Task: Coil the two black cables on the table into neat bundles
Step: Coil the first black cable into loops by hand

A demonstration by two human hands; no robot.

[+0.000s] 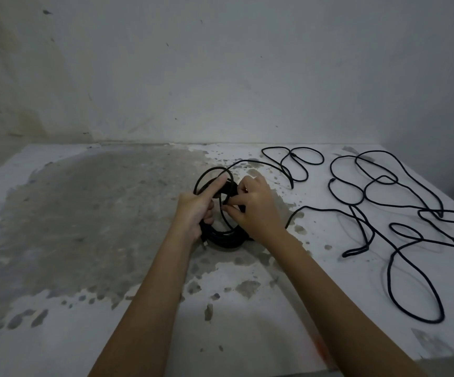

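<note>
The partly coiled cable (220,238) sat at the centre of the desk (84,213); contact with the surface could not be determined. The left grip (194,210) was curled round the coil's 9 o'clock side, index finger extended toward 1 o'clock. The right grip (257,210) pinched a strand at the coil's 3 o'clock side. An uncoiled tail (292,155) ran toward 1 o'clock. The second cable (357,213) lay in loose loops at 3 o'clock, beside the right forearm.

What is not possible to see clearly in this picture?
Head view only.
Coiled cable: parts hidden by the left hand and right hand.
Strand beside the right hand: whether it joins the coil, hidden by that hand.
Loose cable: crossings too thin and dim to trace.
</note>
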